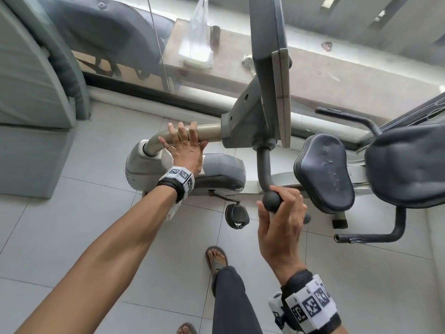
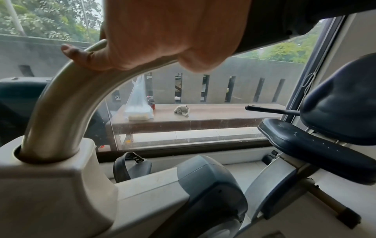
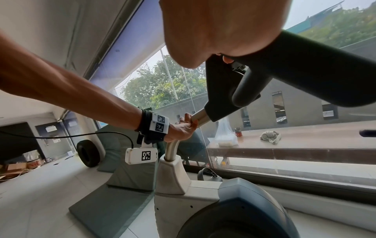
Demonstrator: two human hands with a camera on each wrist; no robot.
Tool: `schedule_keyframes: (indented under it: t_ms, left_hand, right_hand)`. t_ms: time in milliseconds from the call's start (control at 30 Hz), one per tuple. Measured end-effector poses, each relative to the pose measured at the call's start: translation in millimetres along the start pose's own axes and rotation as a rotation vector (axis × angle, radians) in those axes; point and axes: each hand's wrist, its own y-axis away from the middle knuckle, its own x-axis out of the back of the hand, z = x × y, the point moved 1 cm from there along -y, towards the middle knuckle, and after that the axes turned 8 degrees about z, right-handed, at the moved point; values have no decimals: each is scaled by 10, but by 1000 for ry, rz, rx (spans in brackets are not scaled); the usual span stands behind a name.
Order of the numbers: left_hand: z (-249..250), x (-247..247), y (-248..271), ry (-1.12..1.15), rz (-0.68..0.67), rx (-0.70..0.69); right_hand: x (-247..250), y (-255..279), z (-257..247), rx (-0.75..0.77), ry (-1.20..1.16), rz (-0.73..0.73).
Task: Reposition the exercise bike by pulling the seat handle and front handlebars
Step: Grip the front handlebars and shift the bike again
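The bike (image 1: pixel 216 174) stands on the tiled floor, just beside the window (image 1: pixel 313 75), and its long axis runs along the glass. The person stands on the room side of it, so a pull toward the body goes across this axis and away from the glass.

The left hand (image 1: pixel 186 145) is on the curved post (image 1: pixel 154 143) at the front end of the bike. The fingers (image 1: pixel 183 130) lie over the top of the tube, and in the left wrist view the hand wraps over it, so I judge it is gripping.

The right hand (image 1: pixel 281 218) holds the black handlebar (image 1: pixel 265 169) near its round end, fingers curled around it. This hand is nearer to the body. The left arm reaches farther.

The seat (image 1: pixel 325 172) and its side handle (image 1: pixel 370 237) lie to the right of both hands, and no hand touches them. Both grips are on the front half, so I think a pull now would swing the front end toward the person more than the seat end.
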Motion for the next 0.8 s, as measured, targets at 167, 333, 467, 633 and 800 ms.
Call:
schedule_keyframes:
  t_ms: [167,333,467,633,800]
  left_hand:
    - [-54,-11,-148,-37,-7,-11]
    - [-95,50,-418,-73,-42,-46]
    - [-122,60,-790,-93,-65,-74]
    - [-135,122,-1246,-88,-93,-75]
    - [-165,106,-1763,-112,-98,-133]
  right_hand:
    - [-128,-81,-27,1,-11,27]
    - [-314,-216,-113,-2,11,25]
    - [-547,-443,-140,7,26,36]
    - [-845,-700,-231,-3,55,34]
    - [-1201,-1005,-280,1,84,54]
